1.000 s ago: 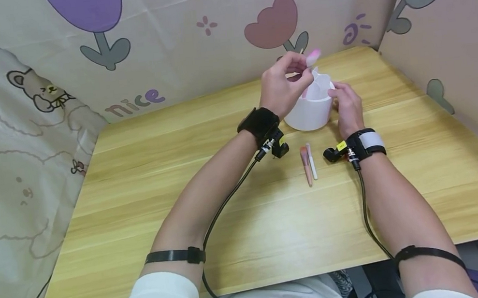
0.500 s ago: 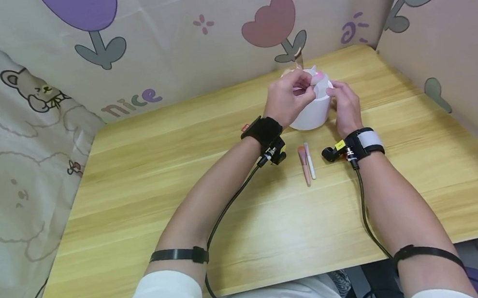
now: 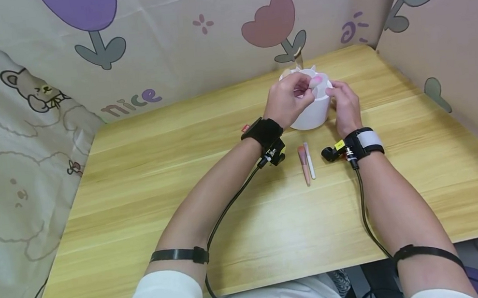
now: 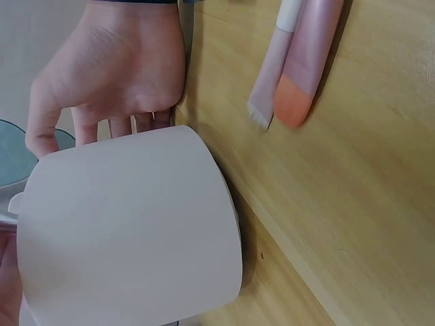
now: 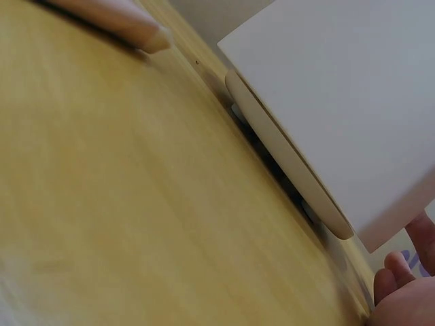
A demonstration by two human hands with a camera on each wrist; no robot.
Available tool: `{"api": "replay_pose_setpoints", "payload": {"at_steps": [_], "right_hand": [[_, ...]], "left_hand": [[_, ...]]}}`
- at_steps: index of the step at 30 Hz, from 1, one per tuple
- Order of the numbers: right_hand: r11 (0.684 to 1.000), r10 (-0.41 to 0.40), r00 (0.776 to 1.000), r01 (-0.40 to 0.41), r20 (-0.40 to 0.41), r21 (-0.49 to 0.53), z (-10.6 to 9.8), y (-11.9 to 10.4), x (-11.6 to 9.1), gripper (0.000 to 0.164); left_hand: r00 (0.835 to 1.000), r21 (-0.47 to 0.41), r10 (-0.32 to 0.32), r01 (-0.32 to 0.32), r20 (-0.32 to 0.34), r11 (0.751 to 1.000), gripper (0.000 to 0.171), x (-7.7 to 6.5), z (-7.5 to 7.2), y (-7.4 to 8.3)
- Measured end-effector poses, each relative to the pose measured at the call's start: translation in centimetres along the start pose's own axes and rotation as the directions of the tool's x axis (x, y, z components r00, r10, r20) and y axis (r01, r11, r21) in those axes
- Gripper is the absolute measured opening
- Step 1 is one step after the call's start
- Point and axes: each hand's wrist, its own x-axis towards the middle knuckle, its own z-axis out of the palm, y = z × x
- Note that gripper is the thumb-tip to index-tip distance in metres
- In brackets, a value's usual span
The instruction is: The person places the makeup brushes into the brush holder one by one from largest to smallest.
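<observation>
With twelve o'clock pointing away from the person, the white tub [image 3: 311, 116] stood upright toward one o'clock on the table [image 3: 223, 170]; the left hand [image 3: 288, 99], at the tub's nine o'clock, pinched a pink-and-white tuft [image 3: 316, 80], probably a brush head, at the opening, thumb and fingertips nearly together; the handle was hidden. The right hand [image 3: 347, 107], at three o'clock, held the tub by rim and wall with bent fingers, some of them out of sight.

A snag seemed the likeliest trouble: the unseen handle could have caught on the rim or on whatever stood inside, and so light a pinch might have let it twist or drop; a gap showed beneath the tub's pale base [image 5: 289, 156], so a sideways push might have slid or turned it if the right hand's hold was slack; sliding toward six o'clock, it could have rolled the pink brush [image 3: 305, 169] and white-handled brush [image 3: 310, 162] lying there.
</observation>
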Motion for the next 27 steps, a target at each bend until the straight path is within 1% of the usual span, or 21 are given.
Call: {"api": "replay_pose_setpoints", "payload": {"at_steps": [5, 9, 18, 23, 27], "right_hand": [[1.0, 0.004, 1.0, -0.004, 0.006, -0.004, 0.1, -0.1, -0.1, 0.036], [1.0, 0.009, 1.0, -0.009, 0.007, -0.011, 0.1, -0.2, -0.1, 0.037], [0.999, 0.017, 1.0, -0.017, 0.003, -0.042, 0.0, -0.2, -0.2, 0.037], [0.999, 0.024, 1.0, -0.023, 0.011, -0.025, 0.1, -0.2, -0.2, 0.036], [0.999, 0.033, 0.999, -0.033, 0.005, -0.004, 0.1, -0.2, -0.2, 0.033]], "left_hand": [[1.0, 0.008, -0.017, 0.017, 0.02, 1.0, 0.019, -0.1, -0.3, 0.0], [0.999, -0.003, -0.03, 0.03, 0.033, 1.0, 0.019, -0.2, -0.5, -0.1], [0.999, -0.018, -0.044, 0.045, 0.03, 0.999, 0.019, -0.4, -0.9, -0.1], [0.998, -0.026, -0.048, 0.048, 0.028, 0.998, 0.018, -0.7, -1.1, -0.2], [0.998, -0.029, -0.047, 0.048, 0.029, 0.998, 0.017, -0.8, -1.2, -0.3]]}}
